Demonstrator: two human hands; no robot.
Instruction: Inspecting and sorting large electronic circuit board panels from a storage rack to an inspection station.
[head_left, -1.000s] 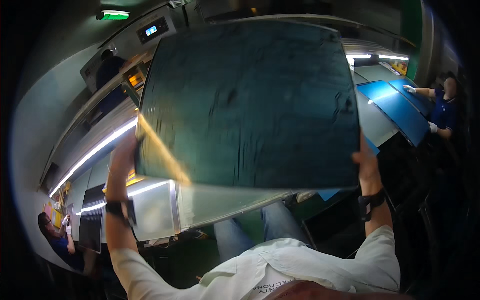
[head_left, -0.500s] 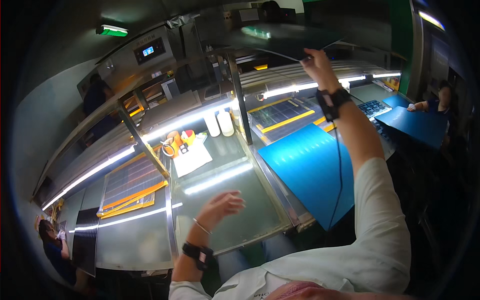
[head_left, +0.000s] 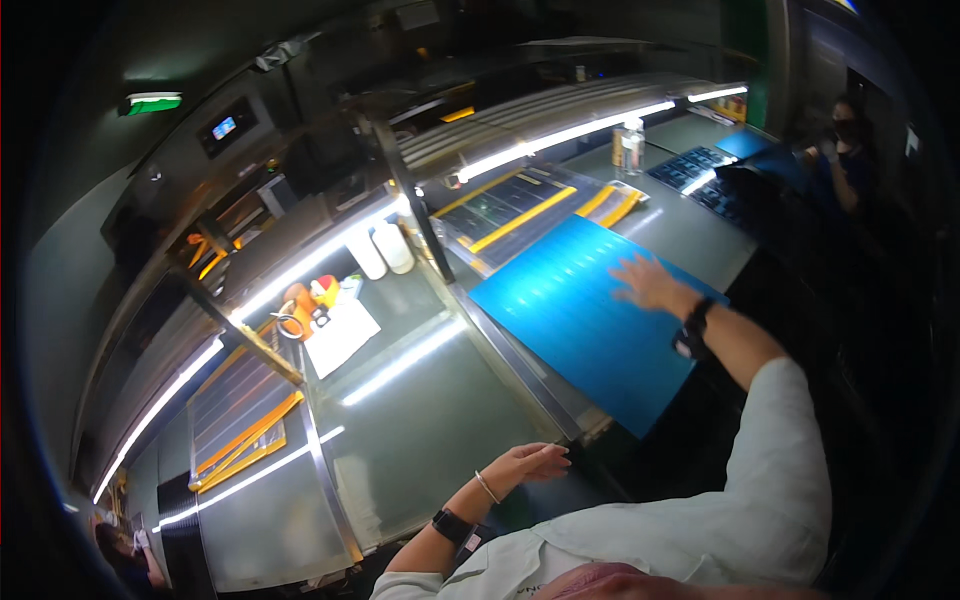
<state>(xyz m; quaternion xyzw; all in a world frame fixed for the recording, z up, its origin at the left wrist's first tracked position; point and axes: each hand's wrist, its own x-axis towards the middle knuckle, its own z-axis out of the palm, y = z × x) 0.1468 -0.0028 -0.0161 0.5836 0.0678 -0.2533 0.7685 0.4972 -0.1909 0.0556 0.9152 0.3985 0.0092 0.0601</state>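
A large glossy blue sheet (head_left: 570,310) lies at a slant on the bench, its near corner jutting past the front edge. Over its right part is my right hand (head_left: 650,284), fingers spread and holding nothing; whether it touches the sheet I cannot tell. My left hand (head_left: 538,463) hovers by the front edge of the glass-topped bench (head_left: 430,440), palm turned partly up, with fingers stretched out and nothing in them. Both wrists carry black straps. Behind the blue sheet rests a dark panel with yellow edging (head_left: 515,215).
Tape rolls (head_left: 298,305) and a white paper (head_left: 340,342) lie near two white bottles (head_left: 392,247). Another yellow-edged panel (head_left: 240,420) is at left. Metal posts (head_left: 415,205) hold a lit shelf above the bench. Co-workers stand at far right (head_left: 850,160) and lower left (head_left: 130,550).
My right hand has let go of the dark sheet up at the shelf and come down over the blue sheet. My left hand has moved right and nearer my body. The view has turned.
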